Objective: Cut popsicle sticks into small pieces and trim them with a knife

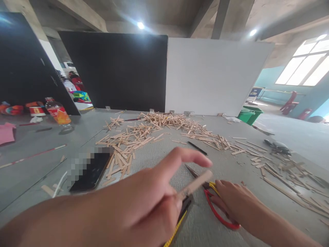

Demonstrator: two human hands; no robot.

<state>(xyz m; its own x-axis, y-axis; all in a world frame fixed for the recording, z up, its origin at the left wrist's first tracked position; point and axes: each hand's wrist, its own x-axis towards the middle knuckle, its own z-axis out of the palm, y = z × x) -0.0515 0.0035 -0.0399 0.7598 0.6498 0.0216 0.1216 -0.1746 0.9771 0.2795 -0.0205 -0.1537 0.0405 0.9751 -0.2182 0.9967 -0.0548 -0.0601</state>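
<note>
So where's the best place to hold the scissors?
Probably by the red loop, coming from the near right, where the right hand is. The scissors point away and to the left, so the loop faces that side. Its rounded shape should give a good grip, away from the pointed blades.

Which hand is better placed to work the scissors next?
Probably the right hand: it is at the red and yellow handles of the scissors, while the left hand is occupied pinching a wooden stick.
</note>
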